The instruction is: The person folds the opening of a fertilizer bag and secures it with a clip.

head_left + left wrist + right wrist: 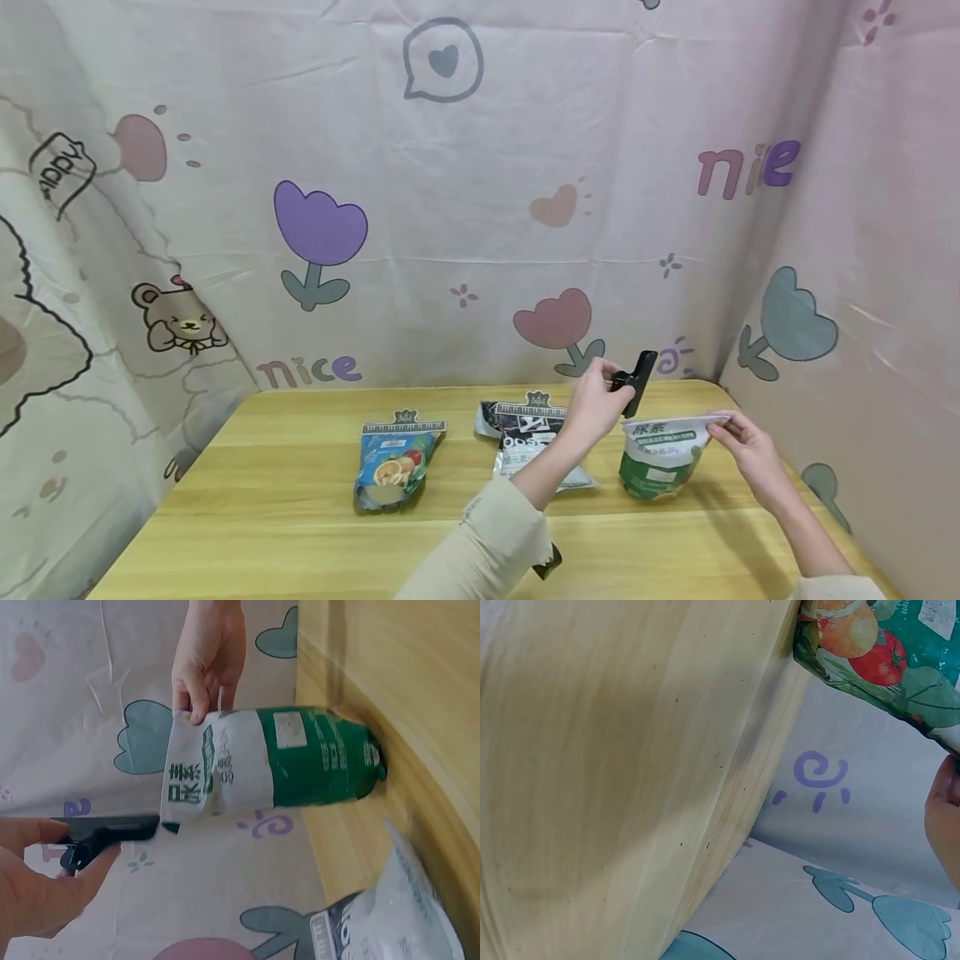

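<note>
My left hand pinches a black bag clip between thumb and fingers. In the left wrist view, the clip lies close beside the top corner of a white and green bag; whether they touch, I cannot tell. The bag stands upright on the table, its top edge pulled flat. My right hand pinches the other end of that top edge. Its fruit-printed side shows in the right wrist view, where only part of the right hand is visible.
A blue bag with a patterned strip along its top sits on the table to the left. A black and white bag is partly behind my left forearm. Another black object pokes out beneath the sleeve. Printed cloth hangs behind.
</note>
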Available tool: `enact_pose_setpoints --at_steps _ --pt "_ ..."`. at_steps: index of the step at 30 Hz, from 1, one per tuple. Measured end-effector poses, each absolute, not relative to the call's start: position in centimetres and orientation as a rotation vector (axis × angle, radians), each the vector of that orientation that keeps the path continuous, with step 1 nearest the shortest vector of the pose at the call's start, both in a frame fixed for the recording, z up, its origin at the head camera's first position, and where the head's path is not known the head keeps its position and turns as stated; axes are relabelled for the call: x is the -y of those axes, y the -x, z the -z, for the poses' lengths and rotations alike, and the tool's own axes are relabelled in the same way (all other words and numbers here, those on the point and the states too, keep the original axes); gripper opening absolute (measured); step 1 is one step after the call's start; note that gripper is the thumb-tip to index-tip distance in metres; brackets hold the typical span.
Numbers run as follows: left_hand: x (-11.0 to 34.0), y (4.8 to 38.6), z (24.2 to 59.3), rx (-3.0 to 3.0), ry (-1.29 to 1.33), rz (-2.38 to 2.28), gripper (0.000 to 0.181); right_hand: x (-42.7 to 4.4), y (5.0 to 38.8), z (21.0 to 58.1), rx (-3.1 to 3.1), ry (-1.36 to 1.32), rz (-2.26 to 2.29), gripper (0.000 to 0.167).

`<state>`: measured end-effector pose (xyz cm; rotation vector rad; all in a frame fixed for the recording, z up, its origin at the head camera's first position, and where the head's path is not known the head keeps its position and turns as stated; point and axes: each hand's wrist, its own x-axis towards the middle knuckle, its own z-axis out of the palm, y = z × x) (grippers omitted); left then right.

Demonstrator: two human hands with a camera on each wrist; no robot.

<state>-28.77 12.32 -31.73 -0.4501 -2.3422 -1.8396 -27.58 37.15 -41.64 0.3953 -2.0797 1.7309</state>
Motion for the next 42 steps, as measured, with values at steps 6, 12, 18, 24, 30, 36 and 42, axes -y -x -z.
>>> enact_pose_setpoints --at_steps 6,12,18,24,30,36,42 --pt "-13.0 28.8 32.2 2.3 0.465 1.883 0.02 -36.8 27.7 41.7 2.082 -0.399 -1.749 0.016" --pt "-13.6 28.8 32.4 2.225 0.514 1.837 0.02 -36.7 27.6 41.5 2.074 -0.403 -1.74 0.015" --pt "-13.8 28.5 32.7 2.24 0.559 1.746 0.019 -36.7 27.5 41.5 2.089 -0.393 -1.715 0.012" --pt "-14.1 27.9 32.8 2.283 0.639 1.605 0.021 -36.9 27.6 41.7 2.1 -0.376 -1.7 0.012" --pt "-14.6 27.7 32.4 2.356 0.667 1.389 0.024 -36.9 27.4 41.7 2.091 -0.381 -1.712 0.012" --pt "-14.8 27.3 31.7 2.409 0.696 1.277 0.023 -37.0 27.4 41.9 2.088 -0.376 -1.706 0.014" --pt "-14.8 26.9 31.5 2.407 0.727 1.229 0.023 -37.1 27.6 41.9 2.108 -0.363 -1.682 0.012"
